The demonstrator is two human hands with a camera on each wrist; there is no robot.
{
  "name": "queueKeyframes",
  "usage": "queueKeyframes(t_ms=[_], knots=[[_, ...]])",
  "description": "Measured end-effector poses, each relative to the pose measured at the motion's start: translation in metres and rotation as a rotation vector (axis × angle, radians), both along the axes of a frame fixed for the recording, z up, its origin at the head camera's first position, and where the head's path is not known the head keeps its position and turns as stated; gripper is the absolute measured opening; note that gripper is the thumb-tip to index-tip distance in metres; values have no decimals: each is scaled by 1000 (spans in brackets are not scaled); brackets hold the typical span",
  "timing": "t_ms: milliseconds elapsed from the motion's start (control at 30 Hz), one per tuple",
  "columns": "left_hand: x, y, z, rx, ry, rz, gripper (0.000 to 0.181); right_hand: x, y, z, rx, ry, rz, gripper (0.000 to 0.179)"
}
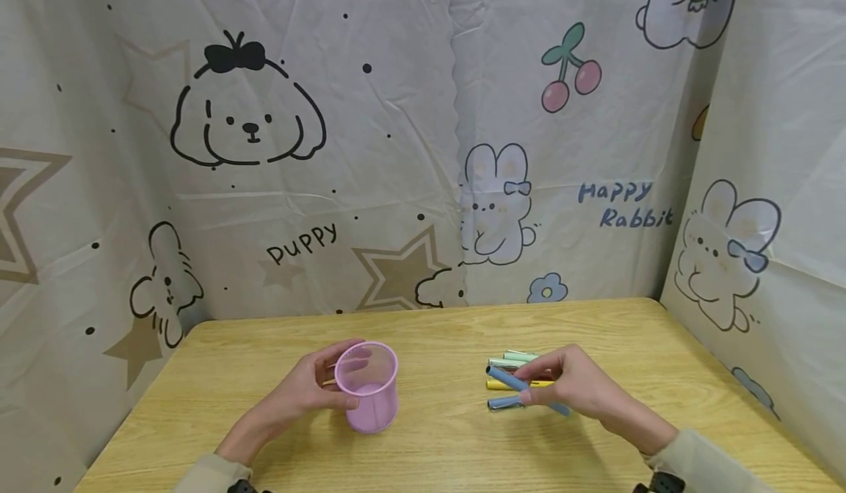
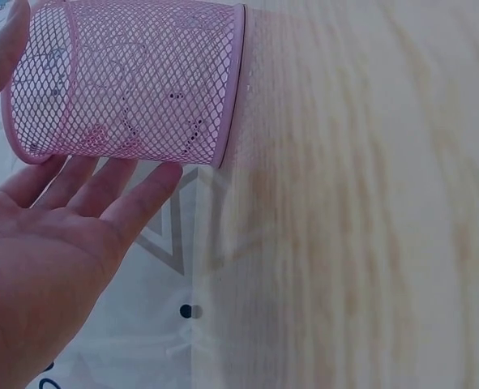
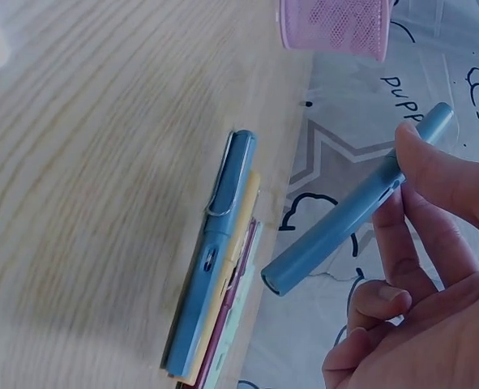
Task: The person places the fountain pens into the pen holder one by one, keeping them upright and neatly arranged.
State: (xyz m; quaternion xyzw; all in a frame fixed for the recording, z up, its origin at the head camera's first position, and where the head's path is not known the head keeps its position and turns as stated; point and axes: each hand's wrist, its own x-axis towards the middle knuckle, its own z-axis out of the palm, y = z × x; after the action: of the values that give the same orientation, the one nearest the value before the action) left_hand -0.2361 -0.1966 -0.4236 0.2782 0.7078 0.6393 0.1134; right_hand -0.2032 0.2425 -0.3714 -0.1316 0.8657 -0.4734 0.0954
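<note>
My left hand (image 1: 307, 384) holds a pink mesh pen holder (image 1: 373, 411) that stands upright on the table. The thumb is on the near side, and the fingers touch the far side of the mesh (image 2: 150, 81). Over a row of pens, my right hand (image 1: 584, 389) pinches a blue pen (image 3: 328, 227) between thumb and fingers. This pen is tilted and raised off the table. Below it lie another blue pen (image 3: 223, 243) with a metal clip, a yellow pen (image 1: 497, 385), a dark red pen (image 3: 228, 316) and light green pens (image 1: 518, 355), partly hidden by the hand.
The wooden table (image 1: 436, 441) carries the pen holder left of the middle and the pens to the right. A printed cloth (image 1: 396, 148) with cartoon animals hangs behind the table and along both sides.
</note>
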Motion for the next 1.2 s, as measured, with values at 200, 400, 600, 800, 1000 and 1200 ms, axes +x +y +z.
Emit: queueKeyframes(t_ms=[200, 400, 600, 800, 1000, 1200], knots=[[1, 0, 0, -4, 1, 10, 89, 0, -4, 3, -46, -6, -4, 28], [2, 1, 0, -4, 1, 20, 89, -3, -13, 7, -39, 4, -54, 27], [1, 2, -1, 9, 3, 29, 89, -5, -23, 10, -41, 20, -84, 27], [1, 2, -1, 1, 8, 35, 89, -8, -30, 13, -53, 25, -84, 27], [1, 2, 0, 1, 3, 33, 89, -10, -37, 15, -68, 18, -87, 29], [1, 2, -1, 8, -3, 25, 90, -12, -44, 18, -96, 32, -70, 29]])
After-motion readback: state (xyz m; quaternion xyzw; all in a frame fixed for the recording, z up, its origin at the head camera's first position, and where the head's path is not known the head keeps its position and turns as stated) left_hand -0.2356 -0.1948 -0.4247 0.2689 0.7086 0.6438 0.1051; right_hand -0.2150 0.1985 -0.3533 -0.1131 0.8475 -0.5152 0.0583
